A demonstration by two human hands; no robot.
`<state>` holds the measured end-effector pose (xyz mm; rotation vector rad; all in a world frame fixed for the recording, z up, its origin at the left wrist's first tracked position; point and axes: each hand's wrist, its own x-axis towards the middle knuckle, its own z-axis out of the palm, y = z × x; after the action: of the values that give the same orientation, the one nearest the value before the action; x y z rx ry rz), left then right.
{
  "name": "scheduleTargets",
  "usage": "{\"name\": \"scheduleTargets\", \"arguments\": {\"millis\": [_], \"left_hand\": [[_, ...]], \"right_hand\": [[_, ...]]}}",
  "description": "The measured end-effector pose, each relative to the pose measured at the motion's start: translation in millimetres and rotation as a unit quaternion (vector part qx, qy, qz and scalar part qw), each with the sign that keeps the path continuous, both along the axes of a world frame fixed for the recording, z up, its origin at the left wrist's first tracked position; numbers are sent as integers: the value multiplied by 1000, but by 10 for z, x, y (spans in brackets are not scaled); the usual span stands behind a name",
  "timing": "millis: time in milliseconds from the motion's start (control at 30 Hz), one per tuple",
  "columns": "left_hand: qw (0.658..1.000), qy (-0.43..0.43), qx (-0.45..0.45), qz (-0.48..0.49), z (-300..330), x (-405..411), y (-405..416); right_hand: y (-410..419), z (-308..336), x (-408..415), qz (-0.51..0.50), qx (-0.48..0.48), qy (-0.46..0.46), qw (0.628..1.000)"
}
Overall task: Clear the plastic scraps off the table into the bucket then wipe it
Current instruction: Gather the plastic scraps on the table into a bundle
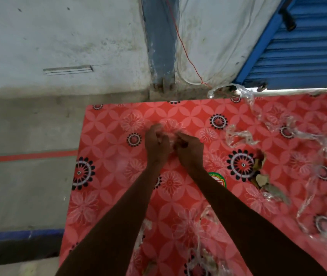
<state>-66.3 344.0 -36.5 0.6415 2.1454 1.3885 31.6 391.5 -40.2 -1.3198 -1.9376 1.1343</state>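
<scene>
A table covered with a red flowered cloth [107,196] fills the lower middle and right of the view. My left hand [155,145] and my right hand [189,149] meet over its far middle. Both have curled fingers bunching a wad of clear plastic scrap [171,139] between them. More clear plastic scraps [240,138] lie to the right, long strips [317,176] trail along the right side, and others [200,253] lie near the front between my forearms. No bucket is in view.
Dry brown leaves [260,176] lie on the cloth right of my right arm. Bare concrete floor [25,186] with a red line lies left of the table. A grey wall and pillar [160,46] stand behind, a blue shutter [308,46] at the far right.
</scene>
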Motion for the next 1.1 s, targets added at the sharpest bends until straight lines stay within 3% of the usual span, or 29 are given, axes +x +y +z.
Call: {"name": "scheduleTargets", "arguments": {"millis": [133, 233, 333, 500, 633, 733, 800, 867, 933, 1033, 1100], "left_hand": [[965, -224, 88, 107, 112, 185, 152], [939, -322, 80, 95, 182, 230, 170], [945, -295, 65, 125, 260, 293, 197], [961, -226, 54, 147, 231, 274, 241], [984, -164, 50, 56, 289, 558, 388], [991, -131, 18, -6, 191, 704, 579], [995, -81, -22, -48, 230, 790, 703], [993, -101, -52, -37, 274, 882, 833], [983, -169, -74, 1, 296, 974, 929], [944, -324, -57, 22, 269, 1038, 992], [929, -367, -49, 11, 211, 1060, 979]], "right_hand": [[-101, 91, 1, -86, -44, 44, 994], [-190, 183, 54, -60, -21, 68, 996], [-297, 256, 135, 17, -33, 81, 996], [-356, 438, 417, 124, -217, 195, 948], [-124, 460, 818, 33, -261, 244, 933], [166, 430, 1180, -47, -175, 161, 970], [434, 400, 1410, -92, -45, 19, 995], [728, 305, 1579, -69, 76, -168, 980], [927, 202, 1610, -10, 54, -272, 961], [999, 136, 1527, 88, 79, -320, 940], [964, 116, 1488, 113, 141, -237, 955]]}}
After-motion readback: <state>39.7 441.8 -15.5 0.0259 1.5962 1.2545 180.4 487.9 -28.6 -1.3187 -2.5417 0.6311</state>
